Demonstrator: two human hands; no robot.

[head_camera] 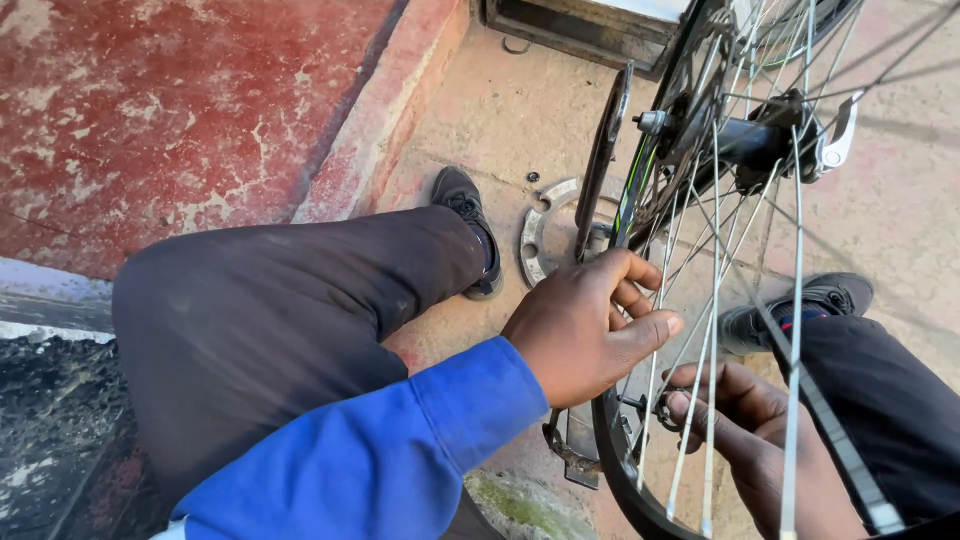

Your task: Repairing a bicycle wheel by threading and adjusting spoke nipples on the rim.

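Note:
A spoked bicycle wheel (610, 455) stands upright between my knees, its hub (750, 140) at the top right. My left hand (585, 325), in a blue sleeve, is curled over the black rim and spokes from the left. Behind the spokes, my right hand (745, 425) pinches a small metal part (665, 410) near the rim. The black crank arm (603, 150) rises beside the wheel, and a pedal (570, 450) sits below my left hand.
A flat metal ring (535, 240) lies on the concrete floor beside my left shoe (465, 205). A small nut (533, 177) lies near it. My right shoe (800, 305) shows through the spokes. A red painted step (200, 100) runs along the left.

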